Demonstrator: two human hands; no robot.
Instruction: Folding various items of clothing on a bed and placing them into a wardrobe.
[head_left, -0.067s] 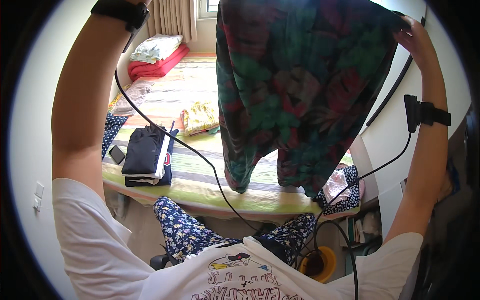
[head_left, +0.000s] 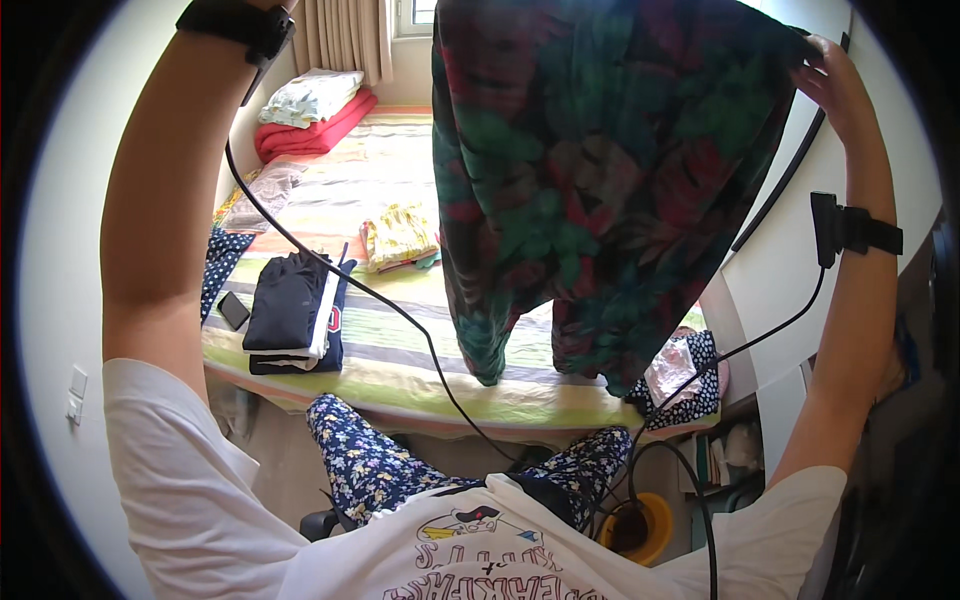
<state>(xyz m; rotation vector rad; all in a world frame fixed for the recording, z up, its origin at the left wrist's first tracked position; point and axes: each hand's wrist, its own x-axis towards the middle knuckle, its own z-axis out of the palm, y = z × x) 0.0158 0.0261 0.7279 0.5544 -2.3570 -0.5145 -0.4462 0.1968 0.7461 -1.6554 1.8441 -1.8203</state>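
Observation:
A pair of loose dark trousers point(head_left: 590, 190) with a red and green flower print hangs spread out in front of me, both legs pointing down over the bed. My right hand point(head_left: 826, 84) is raised at the upper right, its fingers closed on the trousers' upper corner. My left arm reaches up past the top edge, so that hand is out of sight, and the trousers' top left part is cut off as well. Below the trousers, their leg ends hang just above or against the bed's near part; I cannot tell whether they touch.
On the striped bed point(head_left: 390, 345) lie a stack of folded dark and white clothes point(head_left: 285, 305), a phone point(head_left: 234, 311), a folded yellow garment point(head_left: 400, 236), and a red folded blanket point(head_left: 310, 138). Black cables point(head_left: 400, 310) run from both wrist straps. A yellow bucket point(head_left: 655, 530) stands at lower right.

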